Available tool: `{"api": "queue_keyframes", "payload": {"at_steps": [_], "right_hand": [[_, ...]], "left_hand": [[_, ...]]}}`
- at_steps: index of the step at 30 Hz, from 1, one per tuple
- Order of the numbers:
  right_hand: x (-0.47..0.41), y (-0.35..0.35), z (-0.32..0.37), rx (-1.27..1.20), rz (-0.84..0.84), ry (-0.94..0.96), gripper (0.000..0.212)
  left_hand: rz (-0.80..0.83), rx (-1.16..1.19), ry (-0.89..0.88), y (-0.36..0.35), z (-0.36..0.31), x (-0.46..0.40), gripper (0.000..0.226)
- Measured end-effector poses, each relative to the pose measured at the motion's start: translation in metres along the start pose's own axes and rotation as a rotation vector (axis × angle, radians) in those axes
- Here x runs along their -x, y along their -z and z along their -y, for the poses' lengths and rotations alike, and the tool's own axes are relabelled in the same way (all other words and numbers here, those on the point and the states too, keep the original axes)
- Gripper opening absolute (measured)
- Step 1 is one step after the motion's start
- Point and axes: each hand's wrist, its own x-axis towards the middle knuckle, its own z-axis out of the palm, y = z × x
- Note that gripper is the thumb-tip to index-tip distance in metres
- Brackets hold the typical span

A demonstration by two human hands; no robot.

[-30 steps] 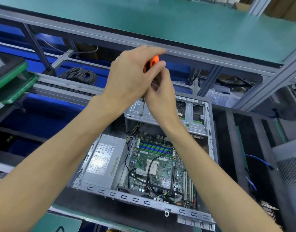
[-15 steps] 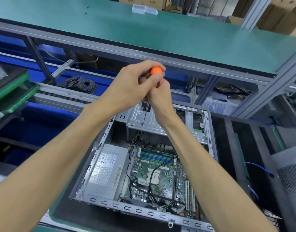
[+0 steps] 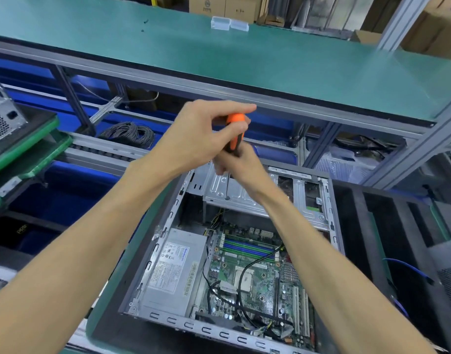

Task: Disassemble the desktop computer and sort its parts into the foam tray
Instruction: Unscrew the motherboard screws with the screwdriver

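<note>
The right hand is partly hidden behind the left hand, so I cannot tell how its fingers lie. The left fingers curl round the top of the orange screwdriver. Its tip touches the metal drive cage in the open computer case.

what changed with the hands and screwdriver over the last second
The camera tilted up, so everything sits lower in view. The left hand shifted its fingers on top of the orange screwdriver, as if turning it. The right hand still grips lower down, and the tip stays on the drive cage.
</note>
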Motion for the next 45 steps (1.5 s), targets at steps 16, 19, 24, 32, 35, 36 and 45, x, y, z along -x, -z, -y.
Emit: {"api": "queue_keyframes", "payload": {"at_steps": [16,19,24,32,35,36,45], "right_hand": [[0.012,0.024,-0.016,1.187,0.276,-0.107,0.046],[0.01,0.018,-0.022,1.204,0.202,-0.013,0.049],[0.003,0.024,-0.027,1.078,0.365,-0.08,0.039],[0.001,0.026,-0.033,1.034,0.365,-0.098,0.041],[0.002,0.029,-0.032,1.047,0.41,-0.127,0.039],[0.004,0.029,-0.032,1.096,0.376,-0.111,0.045],[0.008,0.029,-0.034,0.99,0.356,-0.052,0.047]], "left_hand": [[0.033,-0.069,-0.088,-0.026,-0.008,0.001,0.035],[-0.125,-0.354,-0.018,-0.024,-0.009,-0.003,0.021],[0.004,-0.103,0.071,-0.028,-0.011,-0.001,0.035],[-0.057,-0.061,0.062,-0.036,-0.018,0.005,0.03],[-0.089,-0.073,0.047,-0.038,-0.018,0.005,0.028],[-0.097,-0.085,0.044,-0.039,-0.019,0.004,0.028],[-0.113,-0.102,0.085,-0.045,-0.027,0.0,0.024]]}}
